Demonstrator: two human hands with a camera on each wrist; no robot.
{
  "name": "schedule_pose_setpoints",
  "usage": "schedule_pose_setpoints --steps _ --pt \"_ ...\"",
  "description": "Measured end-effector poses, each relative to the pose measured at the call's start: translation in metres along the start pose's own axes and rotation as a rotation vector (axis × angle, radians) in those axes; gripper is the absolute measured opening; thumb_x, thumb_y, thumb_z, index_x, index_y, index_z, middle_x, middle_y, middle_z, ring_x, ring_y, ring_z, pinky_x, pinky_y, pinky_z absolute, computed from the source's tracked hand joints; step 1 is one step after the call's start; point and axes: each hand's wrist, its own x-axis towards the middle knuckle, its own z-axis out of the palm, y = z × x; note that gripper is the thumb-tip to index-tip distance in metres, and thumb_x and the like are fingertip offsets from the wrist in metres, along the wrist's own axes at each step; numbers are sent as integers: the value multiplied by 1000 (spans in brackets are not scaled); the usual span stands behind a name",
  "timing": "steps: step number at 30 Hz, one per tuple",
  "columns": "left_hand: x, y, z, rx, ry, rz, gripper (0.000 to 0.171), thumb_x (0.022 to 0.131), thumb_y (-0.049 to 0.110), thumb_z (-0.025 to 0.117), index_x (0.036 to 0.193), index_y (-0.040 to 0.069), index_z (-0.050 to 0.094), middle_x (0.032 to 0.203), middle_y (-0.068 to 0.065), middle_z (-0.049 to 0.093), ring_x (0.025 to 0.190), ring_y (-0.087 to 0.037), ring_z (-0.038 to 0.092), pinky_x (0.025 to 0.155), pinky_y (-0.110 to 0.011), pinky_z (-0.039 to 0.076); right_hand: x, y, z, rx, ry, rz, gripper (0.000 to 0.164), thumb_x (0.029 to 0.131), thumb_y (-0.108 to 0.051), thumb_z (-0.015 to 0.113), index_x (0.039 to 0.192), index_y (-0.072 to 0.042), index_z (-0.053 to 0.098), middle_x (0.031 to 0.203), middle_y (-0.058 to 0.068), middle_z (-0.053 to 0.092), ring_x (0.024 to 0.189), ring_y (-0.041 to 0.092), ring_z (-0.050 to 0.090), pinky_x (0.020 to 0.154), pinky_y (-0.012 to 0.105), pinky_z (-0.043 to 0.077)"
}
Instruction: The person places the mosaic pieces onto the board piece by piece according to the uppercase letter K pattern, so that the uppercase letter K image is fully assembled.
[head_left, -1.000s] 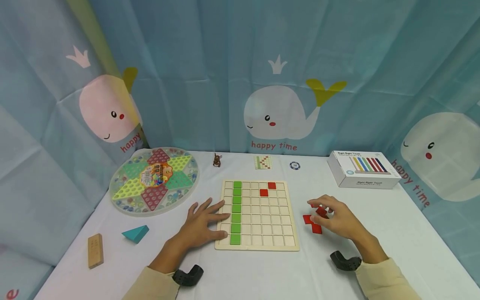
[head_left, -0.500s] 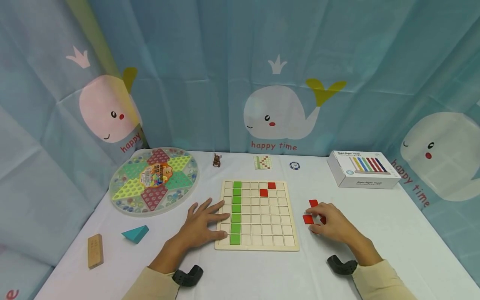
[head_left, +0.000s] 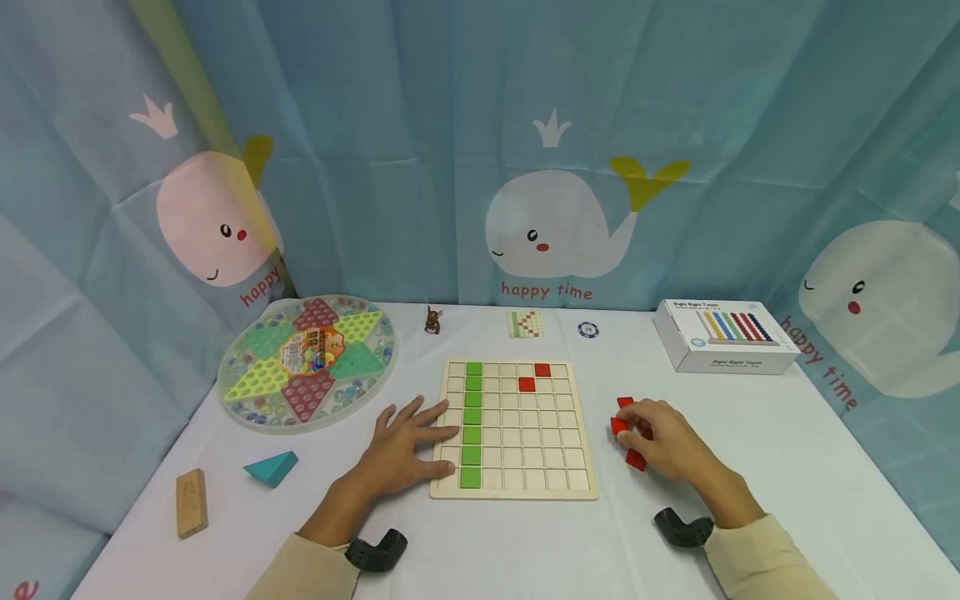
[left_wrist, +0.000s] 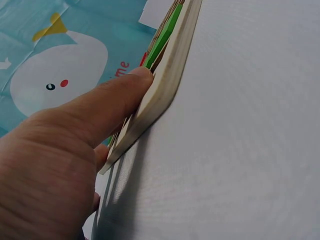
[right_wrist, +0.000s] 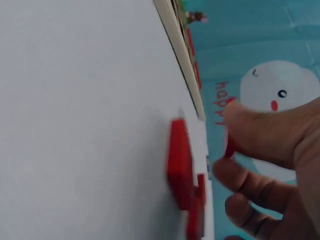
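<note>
A wooden grid board [head_left: 534,433] lies on the table, with a column of green square tiles [head_left: 472,414] near its left side and two red tiles set in cells near its top right. My left hand [head_left: 405,446] rests spread on the board's left edge; its thumb touches the rim in the left wrist view. To the board's right, my right hand [head_left: 663,437] pinches a red square tile [right_wrist: 230,145] between thumb and forefinger, raised off the cloth. Several loose red tiles [right_wrist: 181,162] lie under and around this hand, partly hidden by it.
Behind the board lie a small pattern card [head_left: 525,324], a poker chip [head_left: 588,330] and a brown figurine [head_left: 432,320]. A white box [head_left: 726,337] stands back right. On the left are a round Chinese checkers board [head_left: 307,362], a teal wedge [head_left: 272,468] and a wooden block [head_left: 191,503].
Over the loose red tiles, my right hand has shifted slightly, and one red tile is now lifted and tilted between its fingers. The left hand stays in place on the board.
</note>
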Motion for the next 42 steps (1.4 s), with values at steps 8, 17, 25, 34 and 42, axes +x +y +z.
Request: schedule_pose_setpoints --steps 8,17,25,34,42 --pt "0 0 -1 -5 -7 -13 56 74 50 77 122 21 70 147 -2 43 140 -38 24 106 -62 4 1 -14 -15 73 102 -96 30 79 -6 79 108 -8 70 98 -1 64 85 23 56 71 45 50" --pt "1 0 -1 -15 -20 -22 56 75 50 77 123 22 69 148 -1 42 141 -36 21 107 -61 2 14 -35 -19 108 208 -231 29 78 -7 81 105 -6 72 95 -5 64 88 22 58 72 45 51" --pt "1 0 0 -9 -19 -22 56 75 50 77 123 22 69 148 -1 42 141 -36 21 107 -61 2 34 -59 -9 145 193 -230 28 80 -11 80 106 -6 73 94 -5 63 92 23 56 70 44 49" --pt "1 -2 0 -14 -19 -22 56 75 51 76 123 23 69 149 0 41 141 -36 21 106 -61 2 60 -80 21 202 140 -163 26 82 -15 78 107 -7 73 94 -3 63 93 25 55 77 48 49" --pt "1 -1 0 -16 -22 -16 56 76 51 76 124 23 69 149 0 41 141 -36 21 106 -62 2 81 -87 51 187 94 -124 25 83 -16 77 106 -9 73 94 -4 62 91 18 55 78 36 48"
